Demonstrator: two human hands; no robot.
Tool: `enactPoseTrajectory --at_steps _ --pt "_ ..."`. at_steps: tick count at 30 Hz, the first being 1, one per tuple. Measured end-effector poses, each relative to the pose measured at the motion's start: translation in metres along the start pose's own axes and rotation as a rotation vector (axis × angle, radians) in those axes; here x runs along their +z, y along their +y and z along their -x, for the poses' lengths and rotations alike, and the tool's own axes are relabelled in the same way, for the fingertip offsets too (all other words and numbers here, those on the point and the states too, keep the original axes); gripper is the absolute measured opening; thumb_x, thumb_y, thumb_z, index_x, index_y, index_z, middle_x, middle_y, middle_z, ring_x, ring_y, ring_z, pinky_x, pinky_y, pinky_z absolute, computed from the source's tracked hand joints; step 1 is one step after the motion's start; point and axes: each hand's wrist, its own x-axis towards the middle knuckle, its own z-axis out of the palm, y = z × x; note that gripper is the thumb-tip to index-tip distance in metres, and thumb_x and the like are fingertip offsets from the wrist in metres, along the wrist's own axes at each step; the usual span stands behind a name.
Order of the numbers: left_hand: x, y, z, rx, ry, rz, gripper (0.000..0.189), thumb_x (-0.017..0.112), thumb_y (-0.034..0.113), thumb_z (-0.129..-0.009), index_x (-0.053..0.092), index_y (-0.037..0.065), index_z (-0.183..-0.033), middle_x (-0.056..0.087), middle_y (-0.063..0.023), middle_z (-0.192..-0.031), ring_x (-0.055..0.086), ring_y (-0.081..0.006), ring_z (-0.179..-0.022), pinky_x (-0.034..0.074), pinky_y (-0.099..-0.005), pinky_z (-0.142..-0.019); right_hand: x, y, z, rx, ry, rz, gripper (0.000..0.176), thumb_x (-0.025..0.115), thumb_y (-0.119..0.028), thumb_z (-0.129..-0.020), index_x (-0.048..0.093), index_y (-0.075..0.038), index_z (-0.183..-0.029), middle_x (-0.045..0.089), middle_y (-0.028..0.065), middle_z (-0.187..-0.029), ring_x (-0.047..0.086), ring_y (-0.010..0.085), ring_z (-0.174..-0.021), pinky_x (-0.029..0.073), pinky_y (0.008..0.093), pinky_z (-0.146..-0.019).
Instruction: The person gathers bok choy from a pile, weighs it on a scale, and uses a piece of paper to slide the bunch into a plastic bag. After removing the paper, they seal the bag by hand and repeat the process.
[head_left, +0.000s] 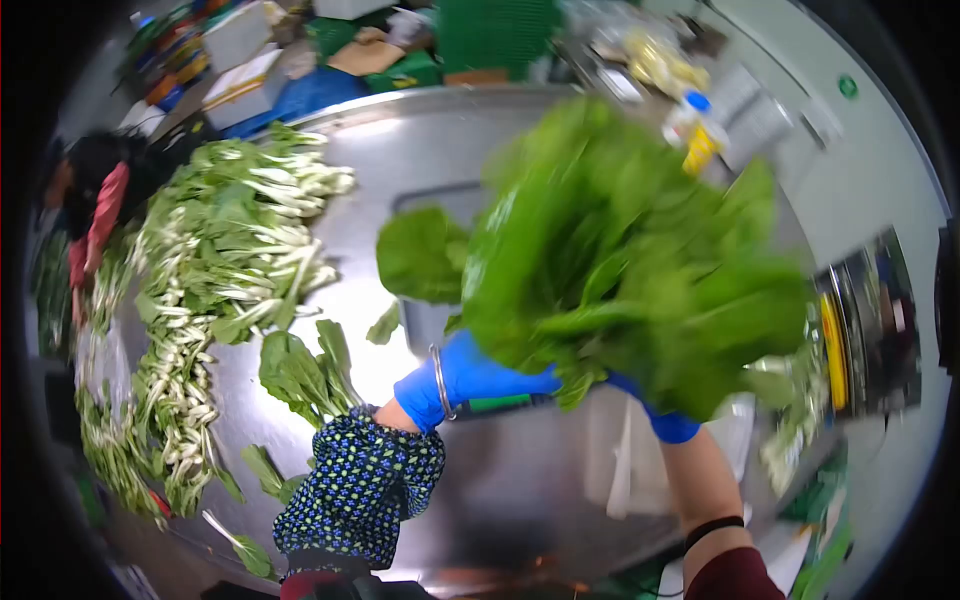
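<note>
A big bunch of leafy greens, blurred by motion, is held up over the metal table. My left hand, in a blue glove with a bangle at the wrist, grips the bunch from below on its left side. From the right, my right hand, also blue-gloved, is closed on its underside; leaves cover most of its fingers. Behind the bunch, a grey tray shows in part. Loose leafy stalks lie beside my left forearm.
Piles of white-stemmed greens cover the table's left side. Another person's pink sleeve is at the far left. A blue-capped bottle stands at the back right, and white foam boxes sit beyond the far edge.
</note>
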Motion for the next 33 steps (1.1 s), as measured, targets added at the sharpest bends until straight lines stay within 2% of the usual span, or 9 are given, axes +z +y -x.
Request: enactPoseTrajectory --at_steps 4,11,14,17,19,21,26,29,33 --pt "0.096 0.005 -0.042 0.434 -0.043 -0.12 0.057 0.07 0.027 -0.065 0.049 0.0 -0.111 0.055 -0.0146 -0.104 0.052 -0.0259 -0.097 0.04 -0.0339 -0.086 -0.07 -0.06 0.095 0.069 0.128 0.412 0.028 0.051 -0.014 -0.082 0.056 0.001 -0.104 0.06 0.0076 -0.1 0.056 0.0143 -0.091 0.044 0.0291 -0.083" --pt "0.263 -0.08 -0.061 -0.151 -0.256 0.442 0.053 0.063 0.022 -0.077 0.043 -0.001 -0.121 0.053 -0.0072 -0.111 0.05 -0.0124 -0.099 0.039 -0.0257 -0.086 -0.145 -0.026 0.204 0.449 0.449 -0.127 0.03 0.053 -0.02 -0.083 0.055 -0.004 -0.109 0.058 0.0014 -0.096 0.055 0.0119 -0.087 0.042 0.0243 -0.079" --pt "0.285 -0.164 -0.08 -0.335 -0.298 0.482 0.056 0.064 0.028 -0.076 0.045 -0.003 -0.119 0.053 -0.0091 -0.113 0.051 -0.0149 -0.099 0.04 -0.0271 -0.085 -0.184 0.056 0.221 0.756 0.069 0.05 0.055 0.061 -0.029 -0.078 0.042 -0.001 -0.121 0.051 0.0054 -0.112 0.047 0.0131 -0.102 0.034 0.025 -0.09" --pt "0.286 -0.196 -0.093 -0.468 -0.009 0.034 0.07 0.065 0.034 -0.074 0.037 -0.008 -0.122 0.053 -0.0149 -0.111 0.052 -0.0181 -0.098 0.04 -0.028 -0.085 -0.18 0.099 0.21 0.685 0.191 -0.148 0.059 0.061 -0.028 -0.078 0.038 0.0 -0.125 0.048 0.0088 -0.117 0.045 0.0163 -0.107 0.034 0.0271 -0.091" --pt "0.283 -0.196 -0.089 -0.558 0.221 -0.189 0.096 0.068 0.04 -0.067 0.016 -0.013 -0.128 0.04 -0.0311 -0.12 0.047 -0.0363 -0.108 0.039 -0.0353 -0.091 -0.184 0.105 0.209 0.71 0.388 -0.32 0.059 0.06 -0.025 -0.079 0.036 0.002 -0.126 0.046 0.0111 -0.12 0.044 0.0188 -0.109 0.034 0.0288 -0.091" --pt "0.28 -0.179 -0.07 -0.538 0.203 -0.239 0.098 0.065 0.038 -0.069 0.006 -0.012 -0.129 0.031 -0.0348 -0.124 0.038 -0.0413 -0.115 0.032 -0.04 -0.096 -0.192 0.097 0.219 0.832 0.47 0.395 0.07 0.063 -0.036 -0.075 0.034 0.002 -0.126 0.038 0.0179 -0.126 0.042 0.0286 -0.112 0.032 0.0338 -0.095" --pt "0.25 -0.15 -0.039 0.096 0.398 -1.116 0.078 0.062 0.026 -0.067 0.026 -0.011 -0.126 0.026 -0.031 -0.129 0.026 -0.0452 -0.119 0.024 -0.0473 -0.099 -0.261 0.114 0.247 0.454 0.42 0.762 0.06 0.062 -0.036 -0.075 0.043 0.001 -0.118 0.048 0.0202 -0.112 0.052 0.0276 -0.094 0.043 0.0347 -0.081" --pt "0.231 -0.178 -0.046 -0.421 0.494 -0.389 0.062 0.06 0.018 -0.074 0.034 -0.004 -0.126 0.049 -0.024 -0.114 0.053 -0.0317 -0.099 0.045 -0.0361 -0.08 -0.275 0.115 0.219 0.993 -0.034 0.237 0.043 0.057 -0.034 -0.078 0.051 0.0 -0.104 0.059 0.014 -0.081 0.056 0.0233 -0.067 0.047 0.0325 -0.062" --pt "0.216 -0.164 -0.068 0.067 0.266 -0.834 0.029 0.051 0.007 -0.078 0.056 0.006 -0.106 0.061 -0.0172 -0.089 0.059 -0.0322 -0.081 0.048 -0.0369 -0.072 -0.215 0.088 0.251 1.274 -0.144 -0.363 0.029 0.046 -0.03 -0.082 0.054 -0.004 -0.091 0.059 0.0104 -0.071 0.056 0.0207 -0.059 0.045 0.0322 -0.054"
